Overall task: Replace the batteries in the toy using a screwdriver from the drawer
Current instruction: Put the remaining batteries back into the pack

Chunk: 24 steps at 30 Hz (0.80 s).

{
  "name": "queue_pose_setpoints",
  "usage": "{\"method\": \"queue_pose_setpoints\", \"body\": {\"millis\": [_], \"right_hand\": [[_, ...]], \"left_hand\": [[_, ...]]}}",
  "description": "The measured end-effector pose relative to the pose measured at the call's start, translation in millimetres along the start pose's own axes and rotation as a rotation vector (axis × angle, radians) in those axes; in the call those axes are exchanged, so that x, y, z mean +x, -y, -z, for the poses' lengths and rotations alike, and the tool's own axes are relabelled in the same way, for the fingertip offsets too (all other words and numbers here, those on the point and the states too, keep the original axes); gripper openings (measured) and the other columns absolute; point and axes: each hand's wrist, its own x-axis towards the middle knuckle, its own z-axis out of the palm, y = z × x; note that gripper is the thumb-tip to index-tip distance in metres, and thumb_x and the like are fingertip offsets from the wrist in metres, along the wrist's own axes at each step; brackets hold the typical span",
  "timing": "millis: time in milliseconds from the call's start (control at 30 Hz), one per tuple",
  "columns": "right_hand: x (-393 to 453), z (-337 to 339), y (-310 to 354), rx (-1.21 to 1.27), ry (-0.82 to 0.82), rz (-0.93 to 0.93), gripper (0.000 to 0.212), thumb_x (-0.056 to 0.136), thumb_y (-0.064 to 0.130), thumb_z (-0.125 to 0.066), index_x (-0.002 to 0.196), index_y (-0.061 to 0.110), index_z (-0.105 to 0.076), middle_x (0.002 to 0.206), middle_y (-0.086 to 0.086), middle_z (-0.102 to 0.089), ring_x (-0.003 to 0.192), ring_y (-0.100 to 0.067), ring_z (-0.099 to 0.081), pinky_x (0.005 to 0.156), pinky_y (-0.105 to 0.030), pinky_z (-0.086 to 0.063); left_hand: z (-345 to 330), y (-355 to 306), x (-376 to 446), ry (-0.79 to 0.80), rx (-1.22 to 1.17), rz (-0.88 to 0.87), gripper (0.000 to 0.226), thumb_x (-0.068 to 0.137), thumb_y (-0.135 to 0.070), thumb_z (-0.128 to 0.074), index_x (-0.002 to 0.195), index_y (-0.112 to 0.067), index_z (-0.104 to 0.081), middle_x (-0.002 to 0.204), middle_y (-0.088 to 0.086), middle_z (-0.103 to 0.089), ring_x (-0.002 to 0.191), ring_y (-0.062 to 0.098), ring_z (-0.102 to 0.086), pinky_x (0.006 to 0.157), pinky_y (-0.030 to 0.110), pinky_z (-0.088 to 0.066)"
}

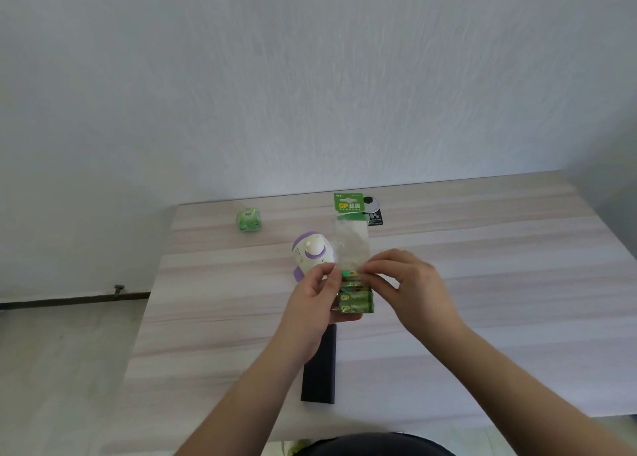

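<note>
Batteries in a green strip pack, held above the near middle of the table. Left hand gripping the pack's left edge; right hand pinching its clear wrapping at the top. Toy, white and purple, lying just beyond on the table; dark case lying nearer. Step in hand, apparently: opening the pack. Next move likely calls for tearing the film and freeing one cell. No screwdriver visible.

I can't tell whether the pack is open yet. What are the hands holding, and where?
Both grip the battery pack: left hand at its left edge, right hand pinching the clear wrap above the green batteries.
</note>
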Motion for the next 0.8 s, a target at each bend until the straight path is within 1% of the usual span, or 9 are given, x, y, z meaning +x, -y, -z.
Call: {"method": "queue_pose_setpoints", "body": {"millis": [100, 167, 267, 400, 467, 533, 667, 733, 800], "right_hand": [[-0.9, -3.2, -0.3, -0.068, 0.006, 0.029, 0.009, 0.08, 0.02, -0.075, 0.089, 0.02, -0.077, 0.089, 0.008, -0.07, 0.084, -0.014, -0.062, 0.074, -0.034, -0.052], [-1.2, -4.2, 0.5, -0.095, 0.032, 0.042, 0.012, 0.085, 0.028, -0.069, 0.092, 0.023, -0.076, 0.092, 0.009, -0.07, 0.087, -0.014, -0.062, 0.076, -0.035, -0.05], [-1.9, -4.1, 1.5, -0.107, 0.114, 0.031, 0.033, 0.09, 0.042, -0.048, 0.099, 0.026, -0.075, 0.097, 0.012, -0.07, 0.093, -0.013, -0.061, 0.081, -0.032, -0.047], [-2.8, -2.5, -0.3, -0.07, 0.151, 0.006, 0.028, 0.096, 0.03, -0.048, 0.11, 0.023, -0.071, 0.095, 0.022, -0.065, 0.093, -0.013, -0.06, 0.084, -0.034, -0.048], [-1.8, -1.3, 0.1, -0.016, 0.159, -0.05, 0.026, 0.099, 0.021, -0.049, 0.117, 0.023, -0.068, 0.093, 0.037, -0.051, 0.095, -0.007, -0.055, 0.089, -0.028, -0.044], [-0.4, -0.7, -0.8, 0.011, 0.194, -0.088, 0.027, 0.099, 0.02, -0.048, 0.118, 0.024, -0.066, 0.09, 0.043, -0.045, 0.096, -0.002, -0.051, 0.09, -0.022, -0.04], [-0.3, -3.7, -7.5, 0.104, 0.14, -0.166, 0.024, 0.098, 0.018, -0.051, 0.111, 0.028, -0.068, 0.092, 0.038, -0.058, 0.093, 0.005, -0.054, 0.078, -0.004, -0.038], [-0.2, -7.6, -12.0, 0.214, 0.073, -0.292, 0.022, 0.097, 0.018, -0.052, 0.106, 0.032, -0.066, 0.091, 0.026, -0.068, 0.089, 0.004, -0.058, 0.064, -0.005, -0.039], [2.3, -13.3, -19.4, 0.324, 0.011, -0.448, 0.022, 0.098, 0.018, -0.05, 0.101, 0.033, -0.066, 0.086, 0.018, -0.07, 0.083, -0.001, -0.061, 0.059, -0.01, -0.041]], "left_hand": [[0.7, 0.1, -0.1, -0.003, -0.01, 0.012, 0.025, 0.098, -0.027, -0.049, 0.113, -0.009, -0.057, 0.105, 0.015, -0.068, 0.092, 0.031, -0.071, 0.065, 0.039, -0.058], [0.6, -0.4, -0.7, -0.013, -0.024, 0.024, 0.025, 0.098, -0.027, -0.049, 0.113, -0.008, -0.057, 0.104, 0.015, -0.069, 0.09, 0.03, -0.071, 0.063, 0.037, -0.058], [1.1, -0.7, 0.4, -0.026, -0.027, 0.032, 0.026, 0.098, -0.027, -0.049, 0.113, -0.006, -0.056, 0.103, 0.016, -0.068, 0.087, 0.028, -0.071, 0.059, 0.035, -0.057], [3.4, -1.6, 3.5, -0.036, 0.024, 0.025, 0.024, 0.098, -0.028, -0.051, 0.112, -0.009, -0.056, 0.098, 0.012, -0.07, 0.08, 0.025, -0.071, 0.054, 0.033, -0.056], [4.4, -1.8, 4.8, -0.032, 0.045, 0.018, 0.022, 0.098, -0.026, -0.051, 0.113, -0.01, -0.057, 0.095, 0.01, -0.072, 0.079, 0.024, -0.071, 0.055, 0.034, -0.058], [5.2, -1.2, 6.3, -0.029, 0.057, 0.013, 0.021, 0.099, -0.024, -0.051, 0.115, -0.011, -0.058, 0.093, 0.008, -0.073, 0.078, 0.024, -0.071, 0.056, 0.036, -0.059], [7.0, -0.5, 9.1, -0.031, 0.083, 0.013, 0.021, 0.099, -0.024, -0.05, 0.116, -0.014, -0.058, 0.095, 0.006, -0.073, 0.083, 0.025, -0.072, 0.061, 0.039, -0.06], [8.3, -1.0, 10.8, -0.03, 0.089, 0.017, 0.022, 0.099, -0.025, -0.05, 0.117, -0.016, -0.058, 0.098, 0.005, -0.073, 0.087, 0.026, -0.072, 0.063, 0.039, -0.06], [9.9, -1.7, 12.6, -0.034, 0.083, 0.025, 0.021, 0.099, -0.024, -0.049, 0.117, -0.016, -0.058, 0.1, 0.006, -0.073, 0.088, 0.026, -0.072, 0.062, 0.038, -0.059]]}}
